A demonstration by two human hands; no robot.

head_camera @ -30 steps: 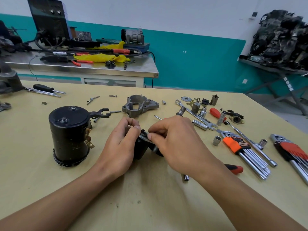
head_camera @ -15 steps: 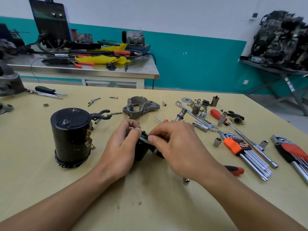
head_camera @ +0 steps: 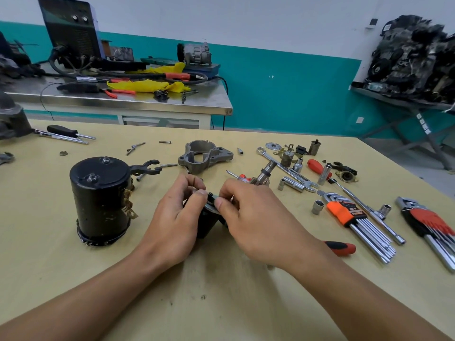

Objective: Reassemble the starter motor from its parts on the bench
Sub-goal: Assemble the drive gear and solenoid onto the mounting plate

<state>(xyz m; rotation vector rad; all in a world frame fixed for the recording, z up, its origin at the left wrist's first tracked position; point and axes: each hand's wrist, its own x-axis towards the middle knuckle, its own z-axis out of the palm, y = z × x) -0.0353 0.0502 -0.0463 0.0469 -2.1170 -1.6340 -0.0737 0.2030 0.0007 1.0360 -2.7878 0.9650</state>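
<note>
Right of the scuffed black cylindrical housing [head_camera: 99,203], left hand [head_camera: 176,219] and right hand [head_camera: 256,217] both pinch a small dark tapered part [head_camera: 206,228] with a thin metal rim.

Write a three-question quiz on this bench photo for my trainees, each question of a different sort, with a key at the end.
1. True or false: the black motor casing stands upright on the bench, to the left of both hands.
2. What do the left hand and right hand hold in their grip between them?
A. a small black part
B. a spanner
C. the grey cast end housing
3. Fill the gap: the hex key set nearest the right hand sits in an ___ holder.

Key: 1 true; 2 A; 3 orange.
</note>
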